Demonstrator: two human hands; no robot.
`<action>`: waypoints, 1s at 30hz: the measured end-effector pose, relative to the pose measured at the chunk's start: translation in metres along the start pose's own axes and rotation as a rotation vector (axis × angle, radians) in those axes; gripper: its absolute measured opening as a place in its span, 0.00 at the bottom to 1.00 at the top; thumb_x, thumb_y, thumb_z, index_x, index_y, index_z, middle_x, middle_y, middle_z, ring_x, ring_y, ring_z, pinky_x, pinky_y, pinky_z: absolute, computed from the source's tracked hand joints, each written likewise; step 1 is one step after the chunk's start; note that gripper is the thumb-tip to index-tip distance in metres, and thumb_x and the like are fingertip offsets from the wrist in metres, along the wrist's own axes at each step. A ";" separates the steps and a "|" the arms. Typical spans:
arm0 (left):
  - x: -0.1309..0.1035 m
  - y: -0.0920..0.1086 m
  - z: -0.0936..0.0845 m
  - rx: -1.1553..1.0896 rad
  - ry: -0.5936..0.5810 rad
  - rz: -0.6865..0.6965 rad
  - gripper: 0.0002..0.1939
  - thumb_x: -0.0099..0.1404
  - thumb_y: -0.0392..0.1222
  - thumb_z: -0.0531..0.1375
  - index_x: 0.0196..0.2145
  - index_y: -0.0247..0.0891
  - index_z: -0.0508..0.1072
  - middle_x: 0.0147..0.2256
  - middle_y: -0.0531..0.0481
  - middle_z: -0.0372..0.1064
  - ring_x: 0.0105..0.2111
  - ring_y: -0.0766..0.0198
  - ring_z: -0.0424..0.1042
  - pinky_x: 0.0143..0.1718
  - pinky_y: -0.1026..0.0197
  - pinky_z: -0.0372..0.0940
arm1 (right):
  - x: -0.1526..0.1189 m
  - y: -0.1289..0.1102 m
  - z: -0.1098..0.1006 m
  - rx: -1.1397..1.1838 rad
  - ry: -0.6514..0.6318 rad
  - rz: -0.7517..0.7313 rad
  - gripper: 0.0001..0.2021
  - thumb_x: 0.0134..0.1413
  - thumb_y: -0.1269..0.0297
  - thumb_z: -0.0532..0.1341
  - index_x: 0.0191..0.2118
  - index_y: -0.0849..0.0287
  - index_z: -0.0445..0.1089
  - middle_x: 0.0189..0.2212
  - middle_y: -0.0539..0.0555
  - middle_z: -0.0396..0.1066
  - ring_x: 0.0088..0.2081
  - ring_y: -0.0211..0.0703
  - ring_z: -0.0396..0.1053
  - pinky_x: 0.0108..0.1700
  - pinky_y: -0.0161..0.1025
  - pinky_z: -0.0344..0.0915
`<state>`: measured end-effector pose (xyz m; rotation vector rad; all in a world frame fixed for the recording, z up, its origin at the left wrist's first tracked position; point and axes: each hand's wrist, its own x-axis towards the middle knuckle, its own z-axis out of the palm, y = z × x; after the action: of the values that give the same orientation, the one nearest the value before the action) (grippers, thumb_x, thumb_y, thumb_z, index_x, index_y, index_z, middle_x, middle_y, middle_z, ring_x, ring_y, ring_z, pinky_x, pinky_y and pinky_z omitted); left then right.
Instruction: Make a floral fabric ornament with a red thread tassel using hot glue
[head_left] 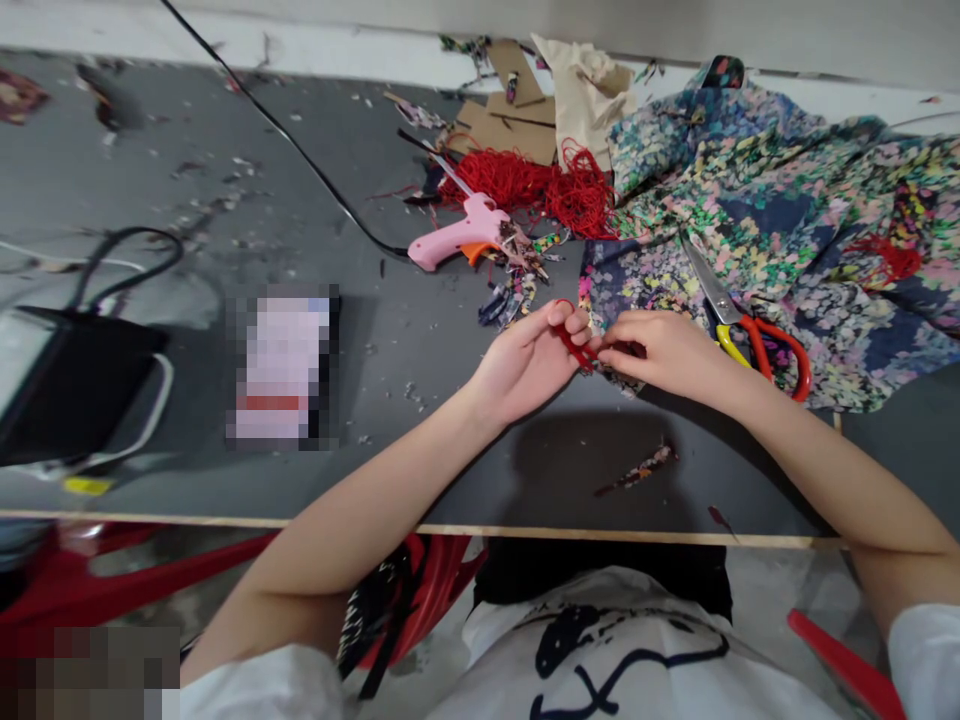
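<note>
Red cord loops over the fingers of my left hand, which is curled around it, palm up. Close against it on the right, my right hand has thumb and fingers pinched together at the cord's end. What lies between those fingertips is too small to make out. Floral fabric spreads behind and to the right of my hands. On that fabric, just beyond my right hand, rest scissors with red and yellow handles. A narrow rolled scrap of patterned cloth lies on the table in front of me.
A pink glue gun with a black cable lies beyond my left hand, beside a tangle of red cord and cardboard pieces. Left are a blurred-out phone and a black box with cables. Small scraps litter the grey table.
</note>
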<state>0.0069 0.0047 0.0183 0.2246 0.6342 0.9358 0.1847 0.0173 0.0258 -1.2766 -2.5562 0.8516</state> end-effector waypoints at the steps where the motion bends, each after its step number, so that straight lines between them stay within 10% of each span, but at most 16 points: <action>1: 0.000 0.000 0.000 0.014 -0.012 -0.023 0.22 0.70 0.31 0.42 0.20 0.34 0.63 0.23 0.53 0.58 0.24 0.69 0.62 0.38 0.63 0.66 | 0.000 0.001 -0.004 0.007 0.016 -0.006 0.12 0.58 0.63 0.56 0.37 0.62 0.75 0.34 0.56 0.73 0.34 0.41 0.67 0.37 0.37 0.57; 12: -0.003 -0.008 -0.011 0.403 -0.270 -0.078 0.16 0.62 0.41 0.58 0.19 0.35 0.62 0.22 0.51 0.55 0.25 0.67 0.57 0.30 0.65 0.58 | -0.010 -0.014 -0.029 0.126 0.179 -0.115 0.09 0.57 0.69 0.56 0.33 0.61 0.74 0.30 0.53 0.73 0.32 0.37 0.66 0.36 0.35 0.58; 30: -0.005 -0.010 -0.009 0.692 -0.276 -0.095 0.14 0.60 0.43 0.55 0.20 0.36 0.62 0.21 0.53 0.53 0.25 0.67 0.53 0.29 0.63 0.50 | -0.017 -0.026 -0.022 -0.289 0.083 -0.125 0.13 0.62 0.66 0.51 0.35 0.61 0.73 0.33 0.55 0.75 0.35 0.42 0.70 0.33 0.38 0.53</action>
<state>0.0065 -0.0058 0.0089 0.9157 0.6856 0.5505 0.1856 0.0012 0.0596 -1.1773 -2.7294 0.4069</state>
